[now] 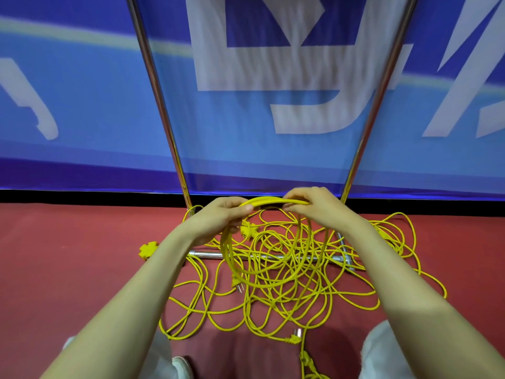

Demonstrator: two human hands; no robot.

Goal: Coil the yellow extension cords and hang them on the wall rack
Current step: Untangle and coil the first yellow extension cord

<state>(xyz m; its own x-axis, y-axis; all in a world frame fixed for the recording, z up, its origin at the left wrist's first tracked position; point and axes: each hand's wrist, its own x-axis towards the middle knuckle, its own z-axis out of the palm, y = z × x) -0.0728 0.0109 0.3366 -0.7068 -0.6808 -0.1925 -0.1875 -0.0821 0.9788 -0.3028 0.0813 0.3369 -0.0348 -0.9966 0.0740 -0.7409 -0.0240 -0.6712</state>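
Against a blue banner (95,105) lettered in white, on a red floor (82,255), we worked at the foot of a chrome rack, its poles (161,105) rising on either side of our hands. Our left hand (216,220) gripped the top of a yellow coil (228,255), thumb pressed over the gathered strands. Just to its right, our right hand (319,206) pinched the same bundle between thumb and fingertips. Below the grip the finished loops hung free, and a plug (237,284) appeared to dangle at their lowest point.

Beneath and beyond those loops, the rest of the yellow extension cords (287,310) lay in a loose tangle across the floor and over the rack's base bar (207,254). A star-shaped socket block (148,250) lay well off to the left of the grip, near the bar's end.

We judged the coiling to be at an early stage, with most of the cord uncollected. To do this step well, the left hand should serve as the anchor. The right should slide out along the feeding strand, draw a loop matching those already hanging, and lay it flat beside them, not across them. The feed wanted lifting clear of the tangle. At any snag, the wiser course was to stop and shake the cord loose, since pulling could tighten a knot.
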